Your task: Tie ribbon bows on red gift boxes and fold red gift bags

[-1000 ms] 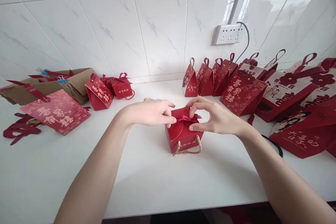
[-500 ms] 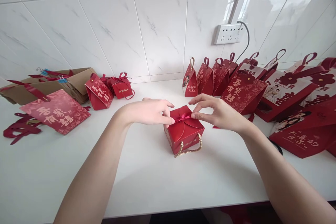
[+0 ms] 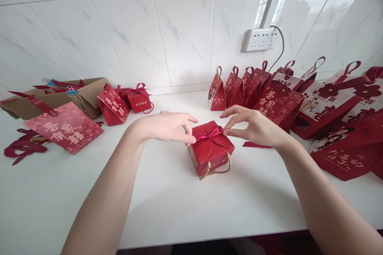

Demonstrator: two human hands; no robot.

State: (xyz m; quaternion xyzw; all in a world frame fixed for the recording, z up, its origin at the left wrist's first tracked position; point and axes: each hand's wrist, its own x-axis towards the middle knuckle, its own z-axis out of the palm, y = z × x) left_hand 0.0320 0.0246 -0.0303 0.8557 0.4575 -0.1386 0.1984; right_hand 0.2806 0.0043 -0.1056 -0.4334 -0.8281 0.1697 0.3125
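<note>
Fingers of both hands pinch the ribbon bow (image 3: 209,134) at opposite ends, atop the red box (image 3: 206,150).

"How's the light?"

"Bright, soft and cool. The white marbled wall tiles (image 3: 185,36) catch window glare at upper right, with paler reflections of bars and sky."

"Shadows?"

"Faint and soft-edged, spread over the glossy white table (image 3: 179,207) below the small red gift box (image 3: 209,149). The strip under the table's near edge is dark."

"Sharpness?"

"Fair; the gold lettering on the box's side is hard to read. Wide-angle stretch makes the bags at far right lean and swell."
</note>
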